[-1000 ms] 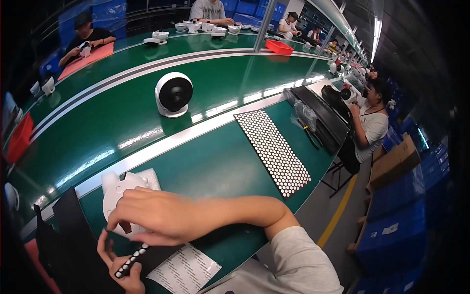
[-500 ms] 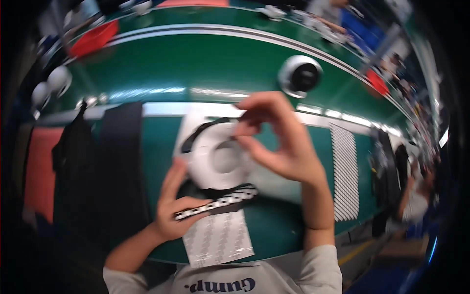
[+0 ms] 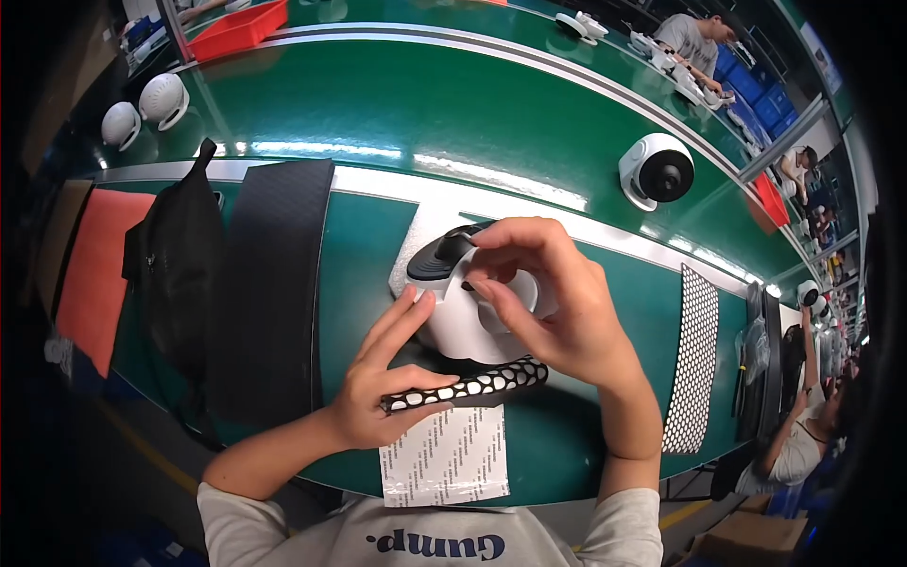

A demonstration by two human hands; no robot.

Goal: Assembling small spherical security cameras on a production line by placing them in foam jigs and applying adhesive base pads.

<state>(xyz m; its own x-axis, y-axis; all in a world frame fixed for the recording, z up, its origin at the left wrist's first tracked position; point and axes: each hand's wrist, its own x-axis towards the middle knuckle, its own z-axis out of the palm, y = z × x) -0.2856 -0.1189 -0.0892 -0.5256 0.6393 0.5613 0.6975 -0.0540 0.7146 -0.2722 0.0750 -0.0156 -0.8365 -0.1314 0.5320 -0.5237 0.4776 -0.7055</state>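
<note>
White round gadget point(image 3: 468, 317) sits mid green tabletop point(image 3: 378, 113), just past both hands; dark dome end up and to the far-left, white body toward the person. Long way runs near-to-far, a bit slanted

Left hand point(image 3: 378, 392) holds a long strip w/ black-and-white dots point(image 3: 472, 386), thumb on top, pinched shut on its left end; two fingers point(image 3: 402, 321) stretched out, tips touching the gadget's left side. Strip lies left-to-right, right end a bit higher, just under the gadget

Right hand point(image 3: 553, 312) curled over the gadget's right side, fingers bent, thumb and first finger pinching at the top by the dark dome; can't tell if holding some small bit

Vs half a sec ago: hands and gadget in much the same spot, strip in the same hand; view less tipped, sharper

White paper sheet w/ rows of small print point(image 3: 444, 458) flat at near edge, square-ish. Black dotted mat point(image 3: 694, 354) on right, long and thin. Black mat point(image 3: 269, 283) and black bag point(image 3: 175, 265) on left, orange-red sheet point(image 3: 90, 265) past them. Red tray point(image 3: 236, 26) far left
</note>
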